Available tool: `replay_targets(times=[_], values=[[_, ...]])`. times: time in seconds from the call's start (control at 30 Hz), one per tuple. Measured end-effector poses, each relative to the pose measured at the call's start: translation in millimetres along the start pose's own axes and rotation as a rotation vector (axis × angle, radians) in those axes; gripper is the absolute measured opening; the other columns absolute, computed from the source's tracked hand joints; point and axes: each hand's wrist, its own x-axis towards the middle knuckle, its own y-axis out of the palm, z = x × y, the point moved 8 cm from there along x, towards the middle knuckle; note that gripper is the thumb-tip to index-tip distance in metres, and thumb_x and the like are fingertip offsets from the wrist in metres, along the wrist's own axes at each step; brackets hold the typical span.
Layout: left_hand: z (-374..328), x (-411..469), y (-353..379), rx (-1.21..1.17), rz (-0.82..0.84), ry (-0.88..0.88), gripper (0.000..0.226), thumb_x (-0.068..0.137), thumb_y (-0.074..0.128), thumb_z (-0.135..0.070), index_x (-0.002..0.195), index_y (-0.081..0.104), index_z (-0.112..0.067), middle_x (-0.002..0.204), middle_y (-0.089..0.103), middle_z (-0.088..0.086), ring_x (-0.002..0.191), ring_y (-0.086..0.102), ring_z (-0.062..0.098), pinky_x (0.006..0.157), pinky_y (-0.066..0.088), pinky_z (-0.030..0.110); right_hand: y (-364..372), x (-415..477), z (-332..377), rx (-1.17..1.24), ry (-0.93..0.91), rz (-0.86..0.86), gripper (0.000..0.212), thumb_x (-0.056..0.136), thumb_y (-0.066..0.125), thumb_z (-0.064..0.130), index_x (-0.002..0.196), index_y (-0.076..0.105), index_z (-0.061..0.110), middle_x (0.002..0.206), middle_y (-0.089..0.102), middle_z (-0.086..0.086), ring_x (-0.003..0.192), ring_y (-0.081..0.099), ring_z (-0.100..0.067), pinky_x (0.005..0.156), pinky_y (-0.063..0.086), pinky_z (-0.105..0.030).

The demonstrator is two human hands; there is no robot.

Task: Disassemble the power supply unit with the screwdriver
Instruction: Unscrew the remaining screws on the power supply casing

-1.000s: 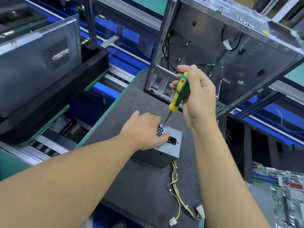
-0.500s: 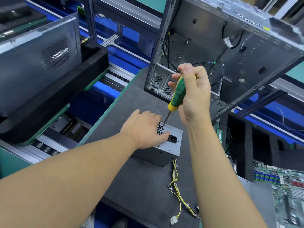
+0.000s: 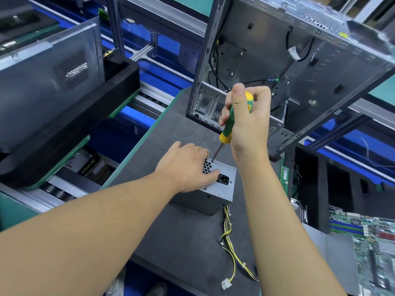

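The dark grey felt-like bench top with a green edge runs away from the person, and on it, under the left hand, sits the grey metal power supply unit box with its honeycomb vent and black socket face turned up. That hand lies palm down on the box, fingers loosely extended over the far edge and the thumb across the vent, grasping nothing. Just beyond its fingertips the tip of the green and yellow handled screwdriver meets the upper corner of the box face; the right hand is wrapped tightly round the handle, thumb upright along it, the shaft tilted slightly. Below the right forearm a bundle of yellow and black wires trails out of the box across the bench top to a small white plastic connector. Behind the right hand stands a stripped silver steel computer case, open side toward the person, with loose black cables inside. To the right of the right arm are a tall black foam divider and a green printed circuit board lying flat. Off to the left of the left arm a long black foam tray carries another grey metal case with a perforated panel, resting above a roller conveyor with blue framing behind it.
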Motion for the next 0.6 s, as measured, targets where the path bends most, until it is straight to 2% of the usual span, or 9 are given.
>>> replay_targets(times=[0.1,0.2,0.27,0.4,0.5,0.6], values=[[1,0,0,0.002,-0.006,-0.006,0.054,0.086,0.026,-0.068,0.096,0.056,-0.024,0.094,0.062,-0.008,0.091,0.049,0.014,0.077,0.030,0.035,-9,-2,2,-0.009,0.003,-0.067,0.013,0.095,0.057,0.026,0.090,0.054,0.014,0.073,0.063,0.014,0.067,0.060,-0.010,0.073,0.052,-0.038],[1,1,0,0.006,-0.001,-0.009,0.049,0.084,0.023,-0.069,0.087,0.048,-0.026,0.085,0.054,-0.009,0.083,0.039,0.013,0.077,0.031,0.035,-13,-2,2,0.001,0.034,-0.062,0.021,0.095,0.051,0.023,0.091,0.067,0.011,0.077,0.063,0.006,0.072,0.060,-0.015,0.078,0.053,-0.040],[0,1,-1,0.012,0.001,-0.006,0.048,0.083,0.021,-0.069,0.085,0.044,-0.027,0.080,0.045,-0.010,0.081,0.036,0.013,0.075,0.028,0.035,-11,-2,3,0.022,0.051,-0.050,0.026,0.095,0.045,0.023,0.097,0.067,0.009,0.074,0.061,0.002,0.067,0.057,-0.017,0.070,0.052,-0.035],[0,1,-1,0.014,-0.002,-0.006,0.047,0.084,0.023,-0.069,0.085,0.045,-0.027,0.079,0.041,-0.011,0.081,0.036,0.013,0.074,0.027,0.035,4,0,-1,0.076,0.121,-0.006,0.016,0.095,0.046,0.030,0.096,0.047,0.015,0.065,0.056,-0.002,0.053,0.046,-0.019,0.052,0.040,-0.030],[1,2,1,0.005,0.000,-0.011,0.046,0.083,0.025,-0.069,0.086,0.043,-0.027,0.079,0.040,-0.012,0.081,0.037,0.014,0.074,0.027,0.035,8,3,-2,0.016,0.093,0.011,0.031,0.091,0.057,0.041,0.093,0.037,0.017,0.063,0.052,0.001,0.050,0.041,-0.016,0.047,0.036,-0.028],[1,1,0,-0.011,-0.002,-0.004,0.044,0.083,0.025,-0.069,0.085,0.040,-0.027,0.072,0.036,-0.012,0.079,0.038,0.015,0.074,0.027,0.035,6,1,1,0.016,0.013,0.002,0.028,0.092,0.062,0.031,0.090,0.039,0.015,0.066,0.053,0.003,0.054,0.046,-0.016,0.049,0.042,-0.030]])
